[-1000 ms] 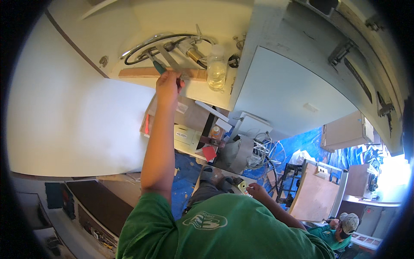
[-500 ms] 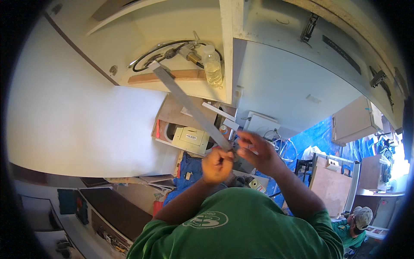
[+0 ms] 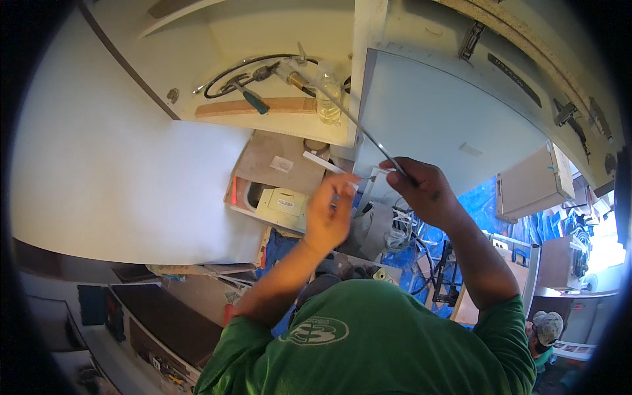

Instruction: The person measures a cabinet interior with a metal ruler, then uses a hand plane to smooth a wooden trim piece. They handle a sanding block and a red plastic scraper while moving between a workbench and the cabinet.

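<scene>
Head view, looking down over the person's green shirt (image 3: pixel 368 342) at both raised hands. The right hand (image 3: pixel 424 194) is clenched around the near end of a long, thin metal strip (image 3: pixel 349 115), seen edge-on as a dark line that runs up and away from the hand toward the open white compartment (image 3: pixel 217 39) above; gripping it at one end appears to keep the rest of its length free and in sight, so the strip can be steered by the wrist. The right forearm rises steeply from the shirt, the wrist bent so the knuckles face the camera. The left hand (image 3: pixel 329 214) is held just left of the right hand, fingers curled loosely with the fingertips close to the strip's near end and a short white piece (image 3: pixel 324 162); whether it pinches anything cannot be told, as the fingers hide the contact. The left forearm slants up from the lower left, elbow low. Inside the compartment, well beyond the hands, lie a teal-handled tool (image 3: pixel 253 100), a wooden batten (image 3: pixel 260 106), a looped black cable (image 3: pixel 237 69) and a clear plastic bottle (image 3: pixel 328 99), all resting untouched. A large white panel (image 3: pixel 112 178) lies to the left of the hands, with a brown cardboard sheet (image 3: pixel 276 161) beside it.
</scene>
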A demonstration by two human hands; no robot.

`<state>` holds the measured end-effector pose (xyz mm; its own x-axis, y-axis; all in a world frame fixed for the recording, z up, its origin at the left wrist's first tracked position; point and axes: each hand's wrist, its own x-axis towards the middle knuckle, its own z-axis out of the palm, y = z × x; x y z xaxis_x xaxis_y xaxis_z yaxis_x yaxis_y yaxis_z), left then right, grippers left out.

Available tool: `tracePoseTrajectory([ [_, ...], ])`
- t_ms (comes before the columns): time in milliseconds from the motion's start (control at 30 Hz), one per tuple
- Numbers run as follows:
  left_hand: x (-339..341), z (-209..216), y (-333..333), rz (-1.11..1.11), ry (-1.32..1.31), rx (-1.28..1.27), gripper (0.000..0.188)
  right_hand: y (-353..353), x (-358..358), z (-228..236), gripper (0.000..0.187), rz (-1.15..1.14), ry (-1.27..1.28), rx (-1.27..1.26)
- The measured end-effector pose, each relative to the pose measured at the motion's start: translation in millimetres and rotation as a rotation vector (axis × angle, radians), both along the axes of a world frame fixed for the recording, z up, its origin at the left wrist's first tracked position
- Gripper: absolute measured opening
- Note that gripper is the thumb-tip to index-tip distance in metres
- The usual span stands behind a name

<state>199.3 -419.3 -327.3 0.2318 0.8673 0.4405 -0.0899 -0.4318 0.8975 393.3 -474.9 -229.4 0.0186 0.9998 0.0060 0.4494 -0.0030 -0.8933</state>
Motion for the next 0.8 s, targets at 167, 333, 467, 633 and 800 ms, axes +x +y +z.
tracePoseTrajectory([
  [167, -1, 30, 39, -0.031, -0.103, -0.022, 0.017, -11, 2, -4, 0.032, 0.057, 0.264, -0.095],
  [333, 18, 57, 94, 0.205, 0.125, 0.436, 0.03, -14, 4, -2, 0.035, 0.089, 0.404, -0.106],
  [467, 61, 99, 129, 0.338, 0.034, 0.549, 0.042, -23, -2, 8, 0.036, -0.03, 0.398, -0.07],
  [633, 92, 103, 147, 0.351, -0.047, 0.513, 0.043, -45, 6, 3, 0.036, -0.141, 0.436, 0.086],
  [800, 99, 101, 153, 0.237, -0.197, 0.352, 0.037, -62, 15, -5, 0.035, -0.187, 0.471, 0.105],
])
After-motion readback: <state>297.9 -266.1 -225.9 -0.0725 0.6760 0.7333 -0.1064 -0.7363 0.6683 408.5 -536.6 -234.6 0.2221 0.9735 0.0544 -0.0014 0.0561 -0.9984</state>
